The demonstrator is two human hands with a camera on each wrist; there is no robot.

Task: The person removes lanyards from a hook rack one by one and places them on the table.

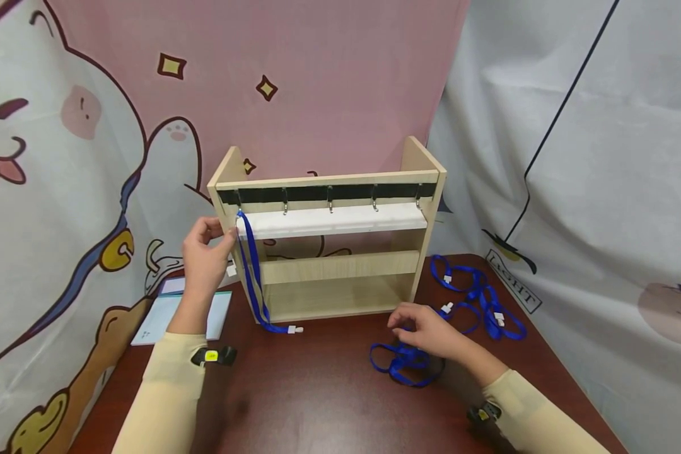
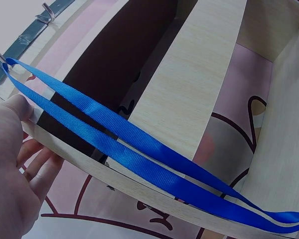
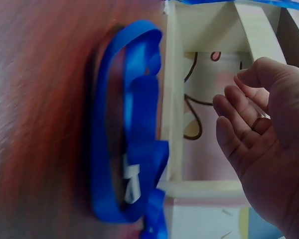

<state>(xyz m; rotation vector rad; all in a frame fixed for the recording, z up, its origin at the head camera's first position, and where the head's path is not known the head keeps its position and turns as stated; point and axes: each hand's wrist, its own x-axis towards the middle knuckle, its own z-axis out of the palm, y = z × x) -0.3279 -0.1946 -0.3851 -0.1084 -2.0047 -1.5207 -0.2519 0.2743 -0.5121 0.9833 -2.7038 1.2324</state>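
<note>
A small wooden rack [image 1: 340, 271] stands on the table, with a row of metal hooks [image 1: 330, 198] along a dark strip near its top. One blue lanyard [image 1: 253, 271] hangs from the leftmost hook, its white clip [image 1: 295, 330] resting low by the rack's foot. My left hand [image 1: 205, 255] grips the rack's left side panel, thumb in front and fingers behind it. Over a loosely coiled blue lanyard [image 1: 407, 362] hovers my right hand [image 1: 425, 328]; in the right wrist view its relaxed fingers [image 3: 234, 142] hold nothing.
More blue lanyards [image 1: 477, 293] with white clips lie tangled to the rack's right. A light-coloured booklet [image 1: 218, 315] lies at the left, partly behind my left forearm. Printed cloth [image 1: 340, 82] hangs behind the table [image 1: 318, 391] and along both sides.
</note>
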